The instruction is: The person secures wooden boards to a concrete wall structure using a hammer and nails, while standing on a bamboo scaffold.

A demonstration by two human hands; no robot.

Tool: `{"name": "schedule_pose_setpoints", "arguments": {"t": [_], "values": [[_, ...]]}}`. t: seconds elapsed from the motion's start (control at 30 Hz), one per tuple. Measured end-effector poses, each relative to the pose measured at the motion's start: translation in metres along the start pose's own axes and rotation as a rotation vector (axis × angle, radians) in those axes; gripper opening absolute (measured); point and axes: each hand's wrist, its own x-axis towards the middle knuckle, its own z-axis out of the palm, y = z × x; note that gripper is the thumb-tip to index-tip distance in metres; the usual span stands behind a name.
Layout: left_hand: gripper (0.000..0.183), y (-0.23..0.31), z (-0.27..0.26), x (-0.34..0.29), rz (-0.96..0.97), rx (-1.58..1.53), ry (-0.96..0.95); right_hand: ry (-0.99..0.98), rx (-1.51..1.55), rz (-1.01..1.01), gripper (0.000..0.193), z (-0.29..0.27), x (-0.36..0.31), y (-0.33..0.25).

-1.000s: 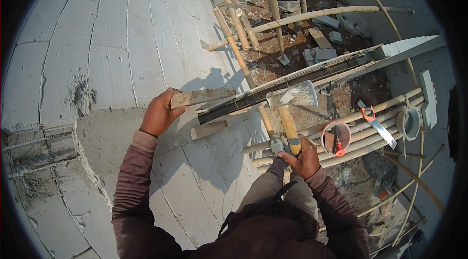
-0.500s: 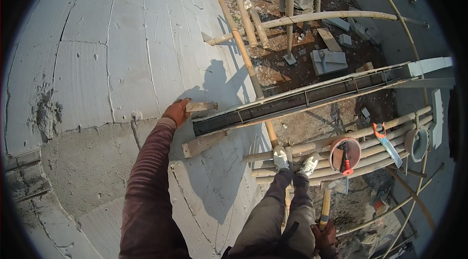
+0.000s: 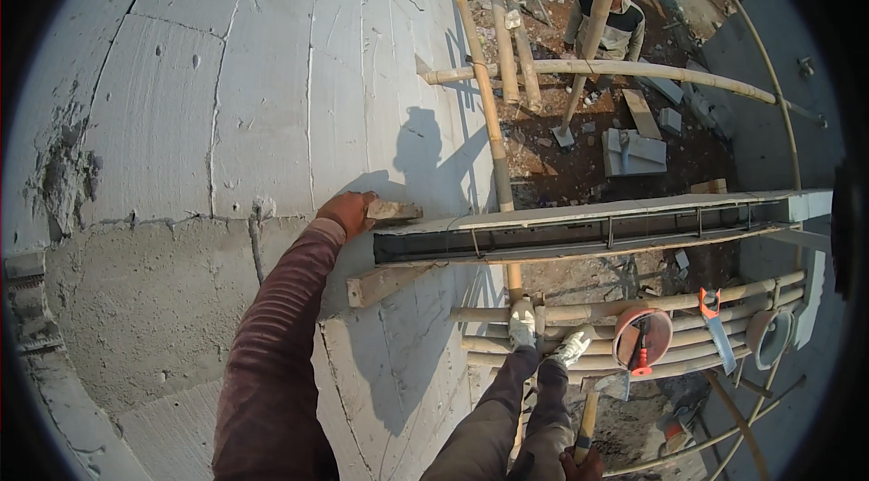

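My left hand (image 3: pixel 348 212) reaches to the wall (image 3: pixel 272 110) of pale grey blocks, its fingers closed on the left end of a short wooden block (image 3: pixel 396 211). That block lies against the upper edge of a long narrow formwork trough (image 3: pixel 534 237), which runs right from the wall with metal bars inside. Below the trough's near end a second wooden piece (image 3: pixel 385 285) sticks out. Low in the picture, my right hand (image 3: pixel 582 465) grips the wooden handle of a hatchet (image 3: pixel 588 422). Its metal head points up, near my shoes.
I stand on bamboo poles (image 3: pixel 507 330) lashed as scaffolding. A reddish bucket (image 3: pixel 659 327) with a red-handled tool, a handsaw (image 3: pixel 717 332) and a grey bucket (image 3: pixel 769 336) rest on them. Upright and crossing bamboo (image 3: pixel 652 67) lies beyond. Another person (image 3: pixel 620 24) stands on the rubble-strewn ground below.
The view has tilted and shifted, so the trough appears more level and the wall further right. My left hand stays at the wooden block; my right hand still holds the hatchet low.
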Motion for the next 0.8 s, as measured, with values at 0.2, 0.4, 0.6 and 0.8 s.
{"name": "schedule_pose_setpoints", "arguments": {"t": [0.2,0.4,0.6,0.8], "values": [[0.049,0.010,-0.009,-0.006,-0.056,-0.047,0.027,-0.163,-0.735,-0.284,0.054,-0.026,0.001,-0.037],[0.054,0.007,-0.004,-0.002,-0.020,-0.004,0.036,-0.136,-0.745,-0.307,0.051,-0.037,0.002,-0.047],[0.053,0.008,-0.004,0.000,-0.037,-0.052,0.006,0.358,-1.472,-0.987,0.039,-0.028,0.031,0.016],[0.049,0.012,0.002,0.000,-0.028,0.077,0.013,-0.189,-0.826,-0.205,0.038,-0.037,0.005,-0.094]]}}
